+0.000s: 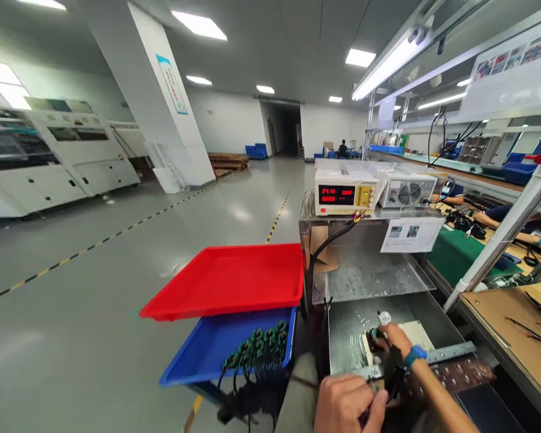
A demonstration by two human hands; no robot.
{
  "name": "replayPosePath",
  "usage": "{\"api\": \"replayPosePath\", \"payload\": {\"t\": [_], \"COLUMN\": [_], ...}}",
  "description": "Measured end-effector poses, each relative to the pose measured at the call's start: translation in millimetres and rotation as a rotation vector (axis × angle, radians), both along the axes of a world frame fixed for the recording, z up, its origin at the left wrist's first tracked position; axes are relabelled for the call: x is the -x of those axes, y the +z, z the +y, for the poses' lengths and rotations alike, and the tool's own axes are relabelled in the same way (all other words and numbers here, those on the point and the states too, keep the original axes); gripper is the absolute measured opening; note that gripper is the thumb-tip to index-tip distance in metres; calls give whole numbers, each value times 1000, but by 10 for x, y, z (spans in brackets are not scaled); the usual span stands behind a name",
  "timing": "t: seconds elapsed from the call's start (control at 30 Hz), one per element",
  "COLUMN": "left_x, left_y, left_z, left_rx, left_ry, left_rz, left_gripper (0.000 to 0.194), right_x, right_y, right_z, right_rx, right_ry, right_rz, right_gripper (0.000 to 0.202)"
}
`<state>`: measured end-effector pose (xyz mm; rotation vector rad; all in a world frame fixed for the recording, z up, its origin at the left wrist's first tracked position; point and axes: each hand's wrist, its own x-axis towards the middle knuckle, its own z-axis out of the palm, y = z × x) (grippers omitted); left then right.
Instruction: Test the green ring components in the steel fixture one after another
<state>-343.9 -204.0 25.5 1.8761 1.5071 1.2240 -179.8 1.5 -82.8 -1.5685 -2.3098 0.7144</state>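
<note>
My right hand (394, 340), with a blue band at the wrist, has its fingers closed on a small dark part with a green ring (375, 338). That part is over a pale plate in a shallow water-filled metal tank (349, 328). Nearer to me, my left hand (349, 404) is closed at the tank's front edge, beside a black cable (393, 376); what its fingers hold is hidden. A perforated metal strip (451, 352) crosses the tank to the right of my right hand.
A red tray (247, 279) rests over a blue tray (193, 355) holding several green parts with black cables (259, 346). A power supply (342, 191) stands on the metal shelf behind the tank. Co-workers' arms (491, 218) show at the right bench.
</note>
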Motion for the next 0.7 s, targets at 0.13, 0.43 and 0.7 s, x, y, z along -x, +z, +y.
{"api": "replayPosePath", "payload": {"t": [0.13, 0.43, 0.7], "left_x": [-358, -767, -279], "left_y": [24, -610, -376], "left_z": [105, 25, -73], "left_rx": [59, 212, 393], "left_ry": [-379, -627, 288], "left_rz": [42, -461, -889], "left_gripper": [52, 48, 45], "right_x": [-35, 98, -83], "right_y": [509, 980, 741], "right_z": [-182, -1371, -1679], "right_rx": [25, 743, 656], "right_ry": [74, 253, 217], "right_rz": [82, 865, 782], "right_gripper": [30, 55, 53]}}
